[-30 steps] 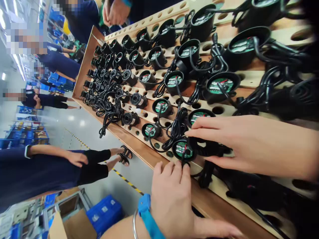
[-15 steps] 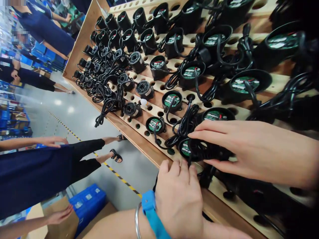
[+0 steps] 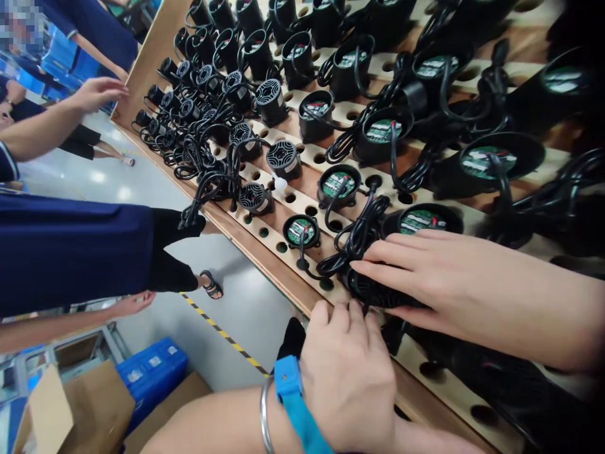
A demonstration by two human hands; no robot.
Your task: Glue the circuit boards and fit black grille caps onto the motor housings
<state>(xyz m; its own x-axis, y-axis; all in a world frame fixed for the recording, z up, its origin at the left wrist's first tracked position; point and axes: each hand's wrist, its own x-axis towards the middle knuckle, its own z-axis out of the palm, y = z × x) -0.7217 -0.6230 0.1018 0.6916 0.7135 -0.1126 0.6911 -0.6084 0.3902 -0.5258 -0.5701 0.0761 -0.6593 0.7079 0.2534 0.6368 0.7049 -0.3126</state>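
From the right reaches my right hand (image 3: 439, 284), its thumb and fingers closed around a black slotted cover (image 3: 371, 290), which lies over a round black housing near the tray's edge. My left hand (image 3: 347, 359), wearing a blue wrist strap (image 3: 290, 381) and a silver bangle, curls its fingers together against the near side of that housing; its fingertips are partly hidden. Next to them lies a coiled black cable (image 3: 362, 230). An uncovered housing with a green circuit board (image 3: 302, 232) stands to the left, and another housing (image 3: 423, 221) sits just beyond my right hand.
The wooden tray (image 3: 269, 274) carries rows of black housings, some with slotted covers (image 3: 283, 156), on drilled rails. Tangled cables hang over its edge. Several people stand at left, one in a navy top (image 3: 94, 252). Below are a blue crate (image 3: 151, 375) and an open cardboard box (image 3: 89, 403).
The slotted cover has come down over the housing, hiding its circuit board. My right hand has shifted slightly left and down. The nearest person at left has moved, an arm now raised.
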